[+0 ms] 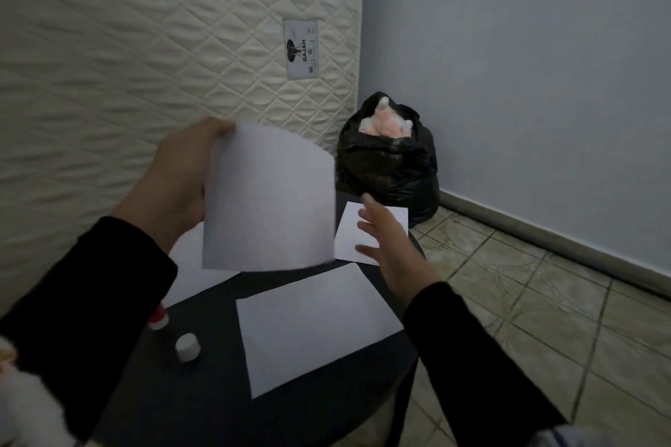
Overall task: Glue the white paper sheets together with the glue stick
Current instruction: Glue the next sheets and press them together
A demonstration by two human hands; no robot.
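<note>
My left hand (174, 178) holds a white paper sheet (268, 200) up in the air by its upper left edge; the sheet curves slightly. My right hand (385, 239) is open with fingers spread, just right of that sheet and over a smaller white sheet (350, 229) at the table's far side. Another white sheet (312, 327) lies flat on the dark round table (203, 392) in front of me. A further sheet (192, 276) lies at the left, partly hidden by my arm. The glue stick (158, 317) with a red band lies left, its white cap (187, 347) beside it.
A quilted mattress (145, 47) leans upright behind the table. A black rubbish bag (392, 163) with pink stuff inside stands in the corner by the blue wall. Tiled floor (544, 301) spreads to the right. Something white and furry (25, 406) shows at the bottom left.
</note>
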